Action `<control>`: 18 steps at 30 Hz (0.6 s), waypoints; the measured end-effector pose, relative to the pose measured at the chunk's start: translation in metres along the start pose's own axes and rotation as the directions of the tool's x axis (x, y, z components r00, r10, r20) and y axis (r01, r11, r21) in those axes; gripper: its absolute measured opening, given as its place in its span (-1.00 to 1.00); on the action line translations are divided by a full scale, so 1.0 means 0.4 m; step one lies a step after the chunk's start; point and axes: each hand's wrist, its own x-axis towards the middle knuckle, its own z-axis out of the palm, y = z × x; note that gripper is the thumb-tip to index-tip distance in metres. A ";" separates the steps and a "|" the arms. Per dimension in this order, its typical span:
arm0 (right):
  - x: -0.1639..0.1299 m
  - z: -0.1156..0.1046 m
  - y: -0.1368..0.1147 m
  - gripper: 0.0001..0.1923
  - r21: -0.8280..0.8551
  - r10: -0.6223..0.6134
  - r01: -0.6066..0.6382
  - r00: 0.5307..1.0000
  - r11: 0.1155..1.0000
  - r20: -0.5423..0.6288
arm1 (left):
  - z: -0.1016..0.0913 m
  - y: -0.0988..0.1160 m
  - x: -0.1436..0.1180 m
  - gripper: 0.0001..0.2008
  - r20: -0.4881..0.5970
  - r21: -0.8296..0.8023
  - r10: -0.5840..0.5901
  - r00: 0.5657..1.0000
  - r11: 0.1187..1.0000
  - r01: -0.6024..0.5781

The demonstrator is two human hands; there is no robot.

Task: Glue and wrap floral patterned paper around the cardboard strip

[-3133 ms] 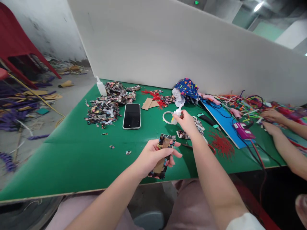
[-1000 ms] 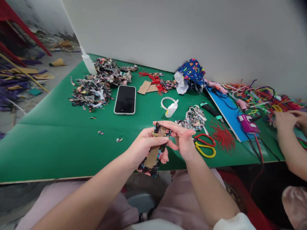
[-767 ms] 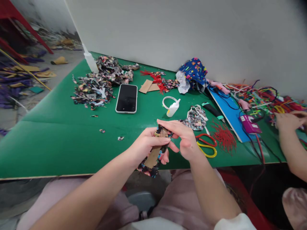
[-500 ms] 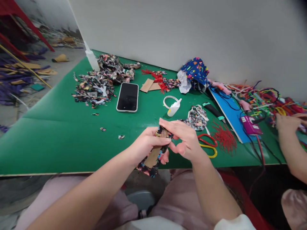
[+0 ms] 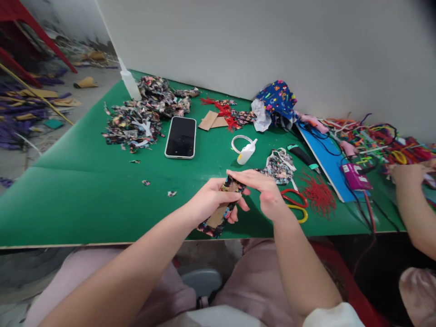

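My left hand (image 5: 216, 197) grips a narrow piece of brown cardboard edged with dark floral fabric (image 5: 217, 219). Its thumb lies across the cardboard face, and the other fingers curl behind. My right hand (image 5: 260, 185) has its fingers stretched out flat along the upper end of the piece, with the fingertips touching the fabric fold at the corner. Just beyond the hands, a small white glue bottle (image 5: 247, 152) lies by a white ring of tape (image 5: 238, 142). Scissors with red and yellow handles (image 5: 297, 213) rest to the right, their blades hidden.
Floral scraps (image 5: 136, 122) are heaped at the left behind a phone (image 5: 180, 137). A tall white bottle (image 5: 130, 85) stands there. Cardboard pieces (image 5: 210, 121), red threads (image 5: 318, 193), a utility knife (image 5: 303, 156) and a blue board (image 5: 322, 159) lie around. A co-worker's hand (image 5: 407, 177) is at far right.
The floral-edged piece has risen slightly and its lower end has moved up. My right hand's fingers have straightened along its top end; the thumb has drawn back from the piece.
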 end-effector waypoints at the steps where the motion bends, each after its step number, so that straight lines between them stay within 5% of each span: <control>1: -0.001 0.000 0.000 -0.18 0.087 0.042 -0.039 0.999 0.995 -0.034 | 0.001 -0.002 0.001 -0.87 0.000 0.015 -0.005 1.000 1.000 0.005; 3: -0.001 0.001 -0.003 -0.23 0.241 0.184 -0.157 0.978 0.958 -0.094 | 0.003 -0.006 0.002 -0.83 0.003 0.049 -0.013 1.000 0.999 0.013; 8: 0.017 0.019 -0.015 -0.65 0.390 0.527 -0.454 0.844 0.801 -0.099 | 0.007 -0.014 -0.001 -0.85 0.029 0.192 -0.056 0.998 0.980 0.050; 12: 0.026 0.034 -0.015 -0.79 0.376 0.604 -0.551 0.796 0.745 -0.030 | 0.008 -0.011 -0.001 -0.82 0.029 0.276 -0.083 0.996 0.958 0.071; 18: 0.025 0.036 -0.016 -0.80 0.380 0.585 -0.529 0.810 0.759 -0.039 | 0.006 -0.008 -0.004 -0.82 0.046 0.251 -0.090 0.995 0.965 0.075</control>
